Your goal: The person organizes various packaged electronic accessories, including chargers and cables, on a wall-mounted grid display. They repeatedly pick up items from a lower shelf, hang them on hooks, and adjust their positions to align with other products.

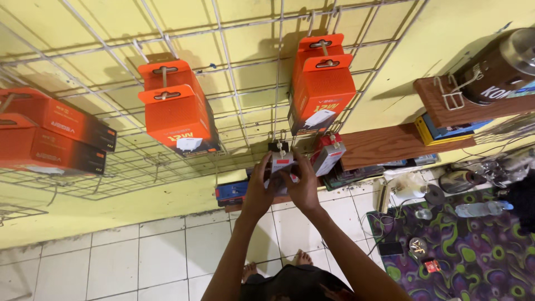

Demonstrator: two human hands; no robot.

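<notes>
Closest to the camera, two bare forearms rise from the bottom edge, above the person's bare feet (304,257) on the white tiled floor (139,262). The left hand (258,187) and right hand (304,187) meet around a small white-and-red carton with a black hang tab (280,161). Both hands grip it from either side, fingers curled onto its edges, so each hand is closed on the carton; it sits at a short hook low on the white wire grid panel (234,106), seemingly steadied there so the tab lines up with the hook. Just beside it to the right hangs a second small white-and-red carton (327,155), tilted.

Further up the grid hang the large orange cardboard boxes with punched hanger tabs. Two of them (177,108) share one long hook left of centre, two more (322,83) share another at upper centre, one behind the other; hanging by the tab keeps their faces outward. At the far left two more orange-and-black boxes (53,139) lie on their sides on a wire ledge, so six large boxes can be counted.

Against the yellow wall (473,33) two brown wooden shelves are fixed: the lower one (384,146) and the upper one (446,106), which carries a dark cylindrical metal speaker (499,67). Below, a purple and green patterned mat (468,262) holds cables and small clutter too jumbled to count, beside a clear plastic bottle (479,209) lying flat.
</notes>
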